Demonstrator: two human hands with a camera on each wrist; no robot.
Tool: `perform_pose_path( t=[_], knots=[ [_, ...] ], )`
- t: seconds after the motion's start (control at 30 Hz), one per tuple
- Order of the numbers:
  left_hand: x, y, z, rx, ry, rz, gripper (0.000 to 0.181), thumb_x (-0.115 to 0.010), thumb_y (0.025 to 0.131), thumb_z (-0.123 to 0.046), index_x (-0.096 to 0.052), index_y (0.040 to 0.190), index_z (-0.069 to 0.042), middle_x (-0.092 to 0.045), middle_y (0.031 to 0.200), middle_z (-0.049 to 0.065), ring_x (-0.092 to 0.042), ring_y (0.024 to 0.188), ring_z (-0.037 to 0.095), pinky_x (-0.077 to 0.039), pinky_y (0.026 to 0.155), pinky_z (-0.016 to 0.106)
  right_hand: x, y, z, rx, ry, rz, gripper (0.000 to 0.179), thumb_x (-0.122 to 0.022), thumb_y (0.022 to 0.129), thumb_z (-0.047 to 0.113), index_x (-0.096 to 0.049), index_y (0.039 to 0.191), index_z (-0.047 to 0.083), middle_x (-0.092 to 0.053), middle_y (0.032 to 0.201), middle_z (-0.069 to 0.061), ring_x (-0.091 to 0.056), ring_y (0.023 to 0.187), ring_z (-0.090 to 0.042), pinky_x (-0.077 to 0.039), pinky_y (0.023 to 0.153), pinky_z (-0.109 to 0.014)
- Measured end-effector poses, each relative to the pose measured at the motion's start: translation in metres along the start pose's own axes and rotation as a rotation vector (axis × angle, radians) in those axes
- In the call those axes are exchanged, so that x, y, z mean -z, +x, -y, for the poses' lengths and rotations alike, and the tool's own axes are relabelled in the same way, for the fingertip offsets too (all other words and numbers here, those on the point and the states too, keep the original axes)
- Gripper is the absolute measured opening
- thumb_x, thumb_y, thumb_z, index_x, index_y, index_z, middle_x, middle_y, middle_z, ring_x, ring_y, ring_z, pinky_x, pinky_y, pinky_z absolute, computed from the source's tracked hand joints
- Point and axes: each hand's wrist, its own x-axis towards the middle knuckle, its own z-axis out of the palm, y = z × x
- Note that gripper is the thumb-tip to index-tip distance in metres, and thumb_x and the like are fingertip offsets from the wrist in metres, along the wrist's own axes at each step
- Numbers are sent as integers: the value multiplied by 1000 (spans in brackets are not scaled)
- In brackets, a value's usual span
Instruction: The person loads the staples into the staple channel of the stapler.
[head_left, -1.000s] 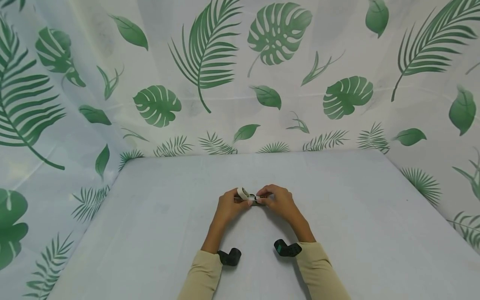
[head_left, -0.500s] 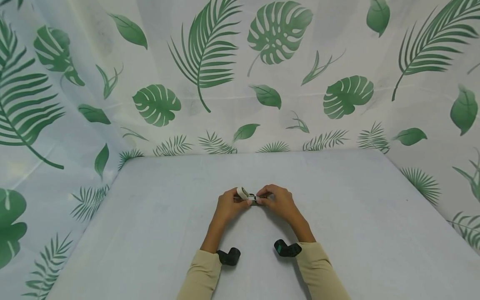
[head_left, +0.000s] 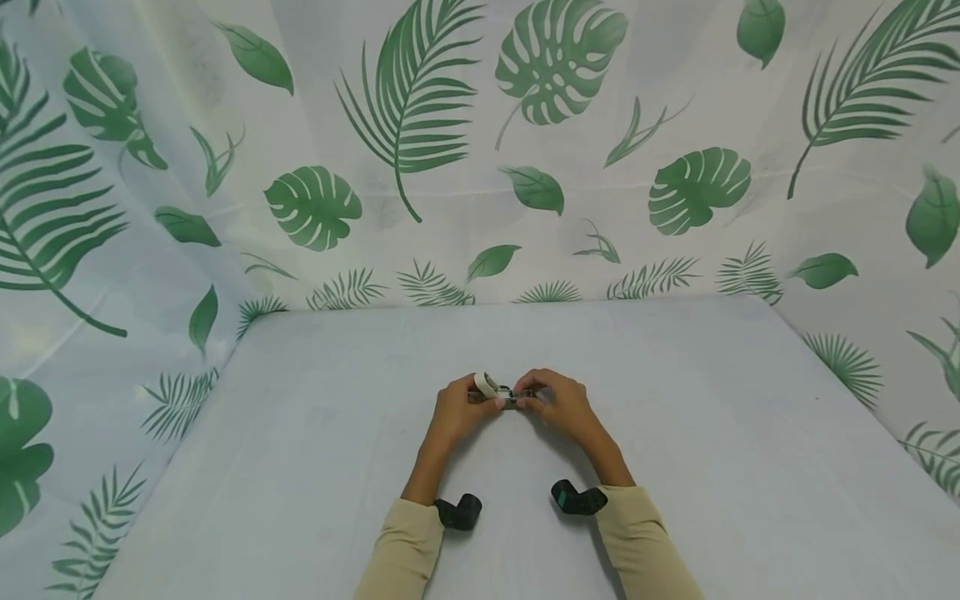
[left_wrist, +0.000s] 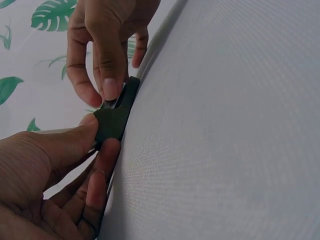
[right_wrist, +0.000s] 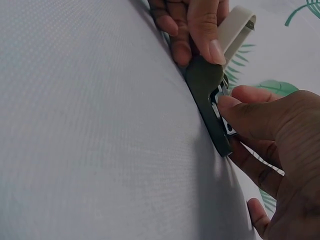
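A small stapler lies near the table's middle, its cream top cover lifted away from the dark green base. Inside shows a metal rail. My left hand grips the stapler's hinge end between thumb and fingers, on the left side in the head view. At the rail, my right hand pinches with thumb and forefinger; its fingertips cover part of the metal. Whether a strip of staples sits between them cannot be made out. In the left wrist view, the base stands close against the white cloth.
A white cloth covers the table. Leaf-printed curtains hang behind it and along both sides. Black wrist cameras, one on the left wrist and one on the right wrist, sit just below the hands.
Both hands stay at the stapler. The right fingertips shift very slightly along the rail, and the head view tilts a little.
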Motion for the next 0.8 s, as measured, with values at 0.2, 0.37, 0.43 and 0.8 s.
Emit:
perform_pose_path(
  t=[0.2, 0.37, 0.43, 0.8],
  knots=[
    [0, 0, -1, 9, 8, 1, 28, -71, 77, -26, -64, 99, -9, -66, 93, 4, -63, 83, 17, -49, 72, 33, -2, 1, -3, -6, -10, -13, 14, -74, 74, 16, -65, 83, 22, -66, 87, 8, -61, 86, -14, -39, 84, -49],
    [1, 0, -3, 10, 12, -1, 28, -72, 77, -26, -64, 98, -9, -67, 93, 5, -63, 83, 18, -49, 72, 33, -3, 2, -4, 3, -20, -17, 12, -74, 74, 16, -65, 79, 24, -64, 88, 10, -61, 86, -12, -40, 84, -46],
    [0, 0, -3, 13, 11, -1, 28, -72, 77, -26, -64, 98, -9, -67, 93, 5, -63, 83, 18, -49, 73, 33, -4, 2, -5, 8, -27, -19, 12, -73, 74, 16, -65, 78, 24, -64, 88, 10, -61, 86, -11, -40, 84, -47],
    [0, 0, -2, 9, 13, 0, 29, -72, 77, -26, -64, 98, -8, -66, 93, 5, -63, 82, 17, -49, 72, 32, -4, 0, -6, 44, -66, -25, 14, -74, 73, 16, -67, 84, 23, -65, 91, 7, -61, 91, -15, -40, 84, -48]
  ],
)
